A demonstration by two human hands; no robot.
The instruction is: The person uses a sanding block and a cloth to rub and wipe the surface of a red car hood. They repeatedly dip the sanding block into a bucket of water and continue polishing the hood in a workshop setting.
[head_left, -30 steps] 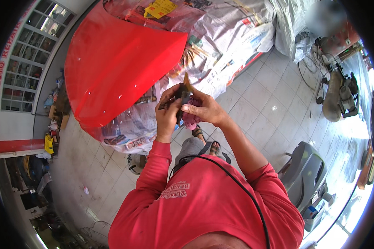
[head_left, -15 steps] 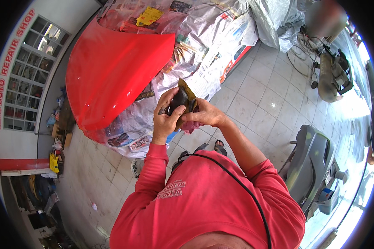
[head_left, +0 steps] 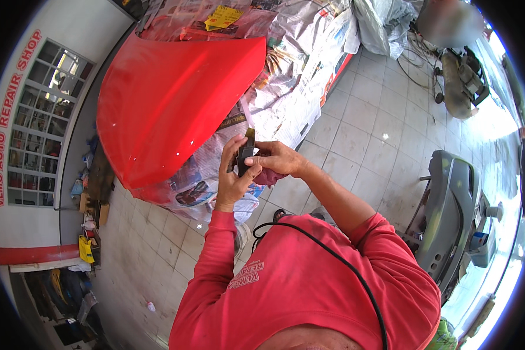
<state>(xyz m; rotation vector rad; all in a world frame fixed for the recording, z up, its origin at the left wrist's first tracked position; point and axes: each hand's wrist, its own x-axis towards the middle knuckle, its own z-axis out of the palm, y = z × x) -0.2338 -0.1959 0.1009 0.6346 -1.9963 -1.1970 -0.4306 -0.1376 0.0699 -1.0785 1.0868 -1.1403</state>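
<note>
In front of my chest, both hands meet at a dark sanding block (head_left: 246, 157), turned so its narrow side shows. An olive-brown sheet, which looks like sandpaper (head_left: 250, 134), sticks up from its top end. My left hand (head_left: 232, 178) wraps the block from the left, with the thumb across its lower end. From the right, my right hand (head_left: 281, 158) presses its thumb to the block's face. A maroon cloth (head_left: 268, 177) bunches under the right palm. Just beyond the hands lies the glossy red car hood (head_left: 181, 99), beside newspaper masking (head_left: 210, 166).
Yellow sheets (head_left: 223, 17) lie on the masked car. At right, a grey bumper (head_left: 449, 210) stands on the tiled floor (head_left: 361, 137), with an air compressor (head_left: 458, 87) farther back. A black hose (head_left: 326, 248) crosses my red shirt. Boxes (head_left: 102, 213) line the left wall.
The block has turned from its broad face to its narrow edge, and less of the sheet shows. My right thumb has moved onto it. The whole view has shifted slightly.
</note>
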